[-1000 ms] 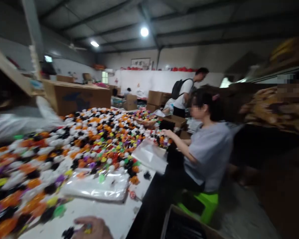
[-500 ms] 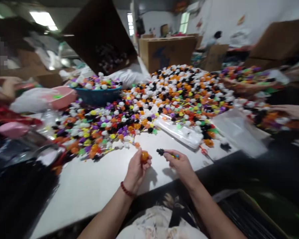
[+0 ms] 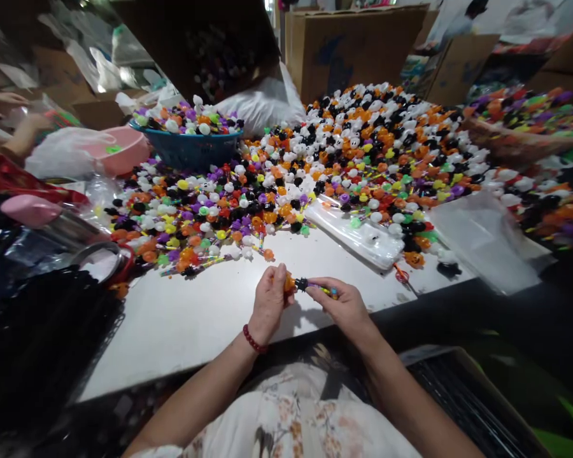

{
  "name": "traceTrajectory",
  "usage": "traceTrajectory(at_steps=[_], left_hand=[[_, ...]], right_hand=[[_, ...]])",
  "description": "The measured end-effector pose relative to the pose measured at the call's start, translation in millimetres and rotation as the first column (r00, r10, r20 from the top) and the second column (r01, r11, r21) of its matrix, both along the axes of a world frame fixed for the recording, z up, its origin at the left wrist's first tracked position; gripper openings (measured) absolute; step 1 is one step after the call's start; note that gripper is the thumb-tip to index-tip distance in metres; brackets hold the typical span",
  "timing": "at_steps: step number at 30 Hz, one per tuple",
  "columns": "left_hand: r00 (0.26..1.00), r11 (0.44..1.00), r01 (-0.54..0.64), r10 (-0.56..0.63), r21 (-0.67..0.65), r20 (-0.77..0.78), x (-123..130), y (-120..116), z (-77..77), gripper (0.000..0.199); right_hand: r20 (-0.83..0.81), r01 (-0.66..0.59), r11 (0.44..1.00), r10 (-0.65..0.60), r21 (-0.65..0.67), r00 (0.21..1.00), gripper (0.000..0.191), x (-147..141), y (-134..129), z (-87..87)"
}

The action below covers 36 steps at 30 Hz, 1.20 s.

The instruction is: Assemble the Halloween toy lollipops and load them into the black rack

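Observation:
Over the white table (image 3: 172, 331), my left hand (image 3: 270, 299) pinches a small orange plastic piece, rounded like a pumpkin (image 3: 289, 282). My right hand (image 3: 341, 298) grips a thin multicoloured stick (image 3: 325, 291) with a black plastic piece (image 3: 300, 284) at its end. The black piece meets the orange one between my hands; whether they are joined I cannot tell. Beyond my hands lies a large heap of small plastic pieces (image 3: 248, 210) in orange, white, black, purple, green and yellow. A red beaded bracelet (image 3: 254, 340) circles my left wrist.
Clear plastic bags (image 3: 358, 235) lie at the heap's near edge, with another flat bag (image 3: 482, 238) to the right. A blue basin (image 3: 186, 149) full of pieces and a pink basin (image 3: 124, 152) stand back left. Cardboard boxes (image 3: 353, 51) rise behind. Another person's arm (image 3: 26, 130) shows far left.
My hands have come together, so the black piece now touches the orange one. The camera view has tilted down and shifted left.

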<state>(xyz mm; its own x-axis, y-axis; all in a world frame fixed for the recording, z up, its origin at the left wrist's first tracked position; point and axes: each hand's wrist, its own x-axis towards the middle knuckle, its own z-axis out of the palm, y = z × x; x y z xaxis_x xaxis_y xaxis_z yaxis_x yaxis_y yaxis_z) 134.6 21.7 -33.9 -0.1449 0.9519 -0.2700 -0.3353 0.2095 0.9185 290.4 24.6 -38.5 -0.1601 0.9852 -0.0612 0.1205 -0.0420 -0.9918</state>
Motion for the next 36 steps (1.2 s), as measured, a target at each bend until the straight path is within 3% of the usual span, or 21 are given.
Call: traceTrajectory(at_steps=[9,12,16,20,24,27,29,32,36], left_hand=[[0.996,0.997,0.034,-0.040,-0.073,-0.079,-1.1,-0.3,-9.2,0.051],[0.959,1.000,0.007,-0.009,-0.009,-0.284,-3.1,-3.5,-7.9,0.047],[0.837,0.994,0.028,0.033,0.102,-0.546,-8.5,-3.2,-4.6,0.043],[0.916,0.997,0.055,-0.071,-0.050,-0.395,-8.4,-0.4,-10.1,0.045],[0.987,0.976,0.029,-0.061,-0.214,-0.147,6.9,-7.4,-22.7,0.047],[0.995,0.952,-0.024,0.052,-0.305,0.085,23.1,-11.6,-28.6,0.050],[0.978,0.953,-0.041,0.099,-0.299,0.182,29.5,-7.9,-28.7,0.053],[0.986,0.981,-0.030,0.060,-0.190,0.154,26.8,6.1,-24.3,0.055],[1.000,0.995,-0.028,0.027,-0.093,-0.016,10.1,22.6,-22.9,0.052]], right_hand=[[0.052,-0.139,0.989,0.136,0.046,0.989,0.032,3.6,2.4,-0.9],[0.075,-0.129,0.991,0.126,0.028,0.989,0.031,1.3,2.4,-2.1],[0.047,-0.103,0.994,0.105,-0.039,0.993,0.033,-1.8,1.3,-3.6],[0.088,-0.103,0.995,0.102,0.002,0.991,0.026,-6.0,-1.5,-1.7],[0.093,-0.076,0.994,0.069,0.080,0.993,0.022,-15.6,-6.6,-7.1],[0.017,0.009,0.999,-0.008,-0.041,1.000,0.033,-20.0,-4.3,-18.1],[-0.033,0.030,0.993,-0.034,-0.115,0.999,0.040,-17.6,3.3,-23.7],[-0.020,0.016,0.997,-0.018,-0.081,1.000,0.044,-7.5,18.4,-24.6],[0.043,-0.016,0.999,0.018,-0.037,0.999,0.050,3.0,28.3,-20.6]])
